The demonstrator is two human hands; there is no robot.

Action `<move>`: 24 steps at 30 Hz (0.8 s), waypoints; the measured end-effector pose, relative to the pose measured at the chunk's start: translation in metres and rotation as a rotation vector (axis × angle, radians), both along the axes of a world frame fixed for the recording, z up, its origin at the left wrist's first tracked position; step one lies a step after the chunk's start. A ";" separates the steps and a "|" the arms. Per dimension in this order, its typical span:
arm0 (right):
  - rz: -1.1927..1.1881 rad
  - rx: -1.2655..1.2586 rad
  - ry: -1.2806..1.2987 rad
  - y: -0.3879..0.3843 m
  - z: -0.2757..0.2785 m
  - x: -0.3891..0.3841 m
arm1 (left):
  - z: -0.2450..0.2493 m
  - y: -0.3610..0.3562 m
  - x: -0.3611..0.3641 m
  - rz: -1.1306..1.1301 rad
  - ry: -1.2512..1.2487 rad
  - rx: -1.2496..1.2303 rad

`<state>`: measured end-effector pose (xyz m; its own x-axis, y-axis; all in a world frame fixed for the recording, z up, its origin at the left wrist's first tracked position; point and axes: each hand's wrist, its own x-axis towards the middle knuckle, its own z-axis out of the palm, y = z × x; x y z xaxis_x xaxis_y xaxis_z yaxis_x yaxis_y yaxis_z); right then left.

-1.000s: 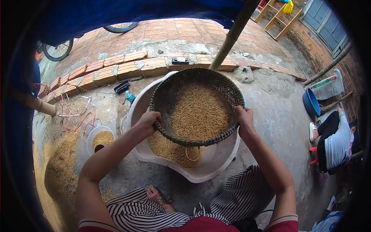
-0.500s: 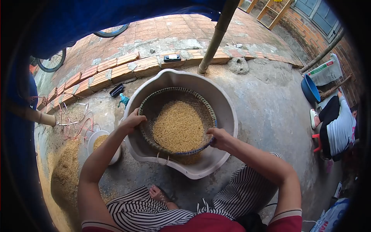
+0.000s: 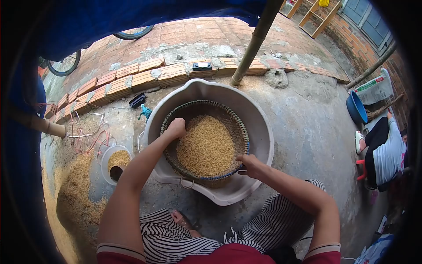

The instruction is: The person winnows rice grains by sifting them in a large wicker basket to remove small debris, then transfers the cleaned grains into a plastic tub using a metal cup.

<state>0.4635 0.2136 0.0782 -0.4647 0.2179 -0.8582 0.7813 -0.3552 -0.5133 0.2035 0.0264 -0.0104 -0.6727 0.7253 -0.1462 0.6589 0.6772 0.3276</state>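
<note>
A round woven sieve (image 3: 206, 177) holding a heap of yellow grain (image 3: 205, 147) rests inside a large grey basin (image 3: 266, 123). My right hand (image 3: 249, 166) grips the sieve's rim at its lower right, thumb over the edge. My left hand (image 3: 176, 128) is over the sieve's left part, beside the grain, with its fingers curled; what they hold, if anything, is hidden. A white bucket (image 3: 105, 165) of grain, with a dark round thing (image 3: 116, 172) in it, stands to the left of the basin.
Grain (image 3: 83, 193) is piled on the floor at the left, near pink and white strings (image 3: 94, 141). Bricks (image 3: 140, 79) line the floor behind the basin, with a bamboo pole (image 3: 250, 53). A person (image 3: 389, 152) sits at the right near a blue basin (image 3: 356, 108).
My left hand has let go of the sieve's left rim and moved in over the sieve, its fingers now curled. My right hand stays on the rim.
</note>
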 end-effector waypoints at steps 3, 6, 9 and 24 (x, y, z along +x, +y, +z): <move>0.004 0.015 0.004 0.002 -0.002 0.000 | -0.008 0.005 0.003 0.110 0.070 0.068; 0.022 0.021 -0.002 0.003 -0.011 0.000 | -0.005 0.007 0.006 0.092 0.102 0.059; 0.021 -0.010 0.013 0.007 -0.010 -0.004 | -0.012 0.015 0.006 0.077 0.118 -0.043; 0.259 0.190 -0.033 0.016 -0.026 -0.003 | 0.010 0.032 0.032 -0.220 -0.095 0.161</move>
<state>0.4609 0.2299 0.0519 -0.4986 0.2538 -0.8289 0.8503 -0.0429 -0.5246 0.2354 0.0585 -0.0008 -0.4853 0.8714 -0.0722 0.7457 0.4556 0.4862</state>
